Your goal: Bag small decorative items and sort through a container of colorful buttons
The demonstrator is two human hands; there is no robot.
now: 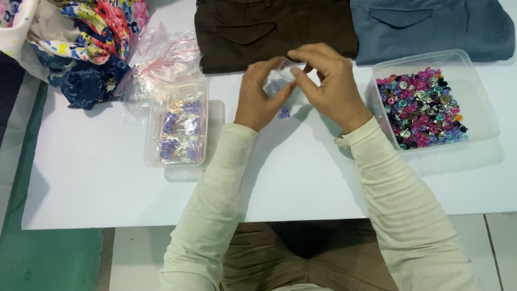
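A small clear bag [281,81] is held up between both hands over the white table [97,183]. The left hand [258,97] pinches its left edge between thumb and fingers, and the right hand [328,86] pinches the top right edge, fingers curled close together. Just below the bag, between the two wrists, a few purple beads [284,112] lie on the table.

Right of the right hand, near it, stands a clear plastic tub [474,91] with a heap of mixed coloured beads [420,108]. Left of the left hand, a little apart, a narrower clear tub [177,126] holds filled little bags. Beyond that tub lies a pile of empty clear bags [161,56], and further left some flowered cloth [86,37]. Past the fingertips lie a folded brown garment [269,27] and a folded blue garment [431,27].
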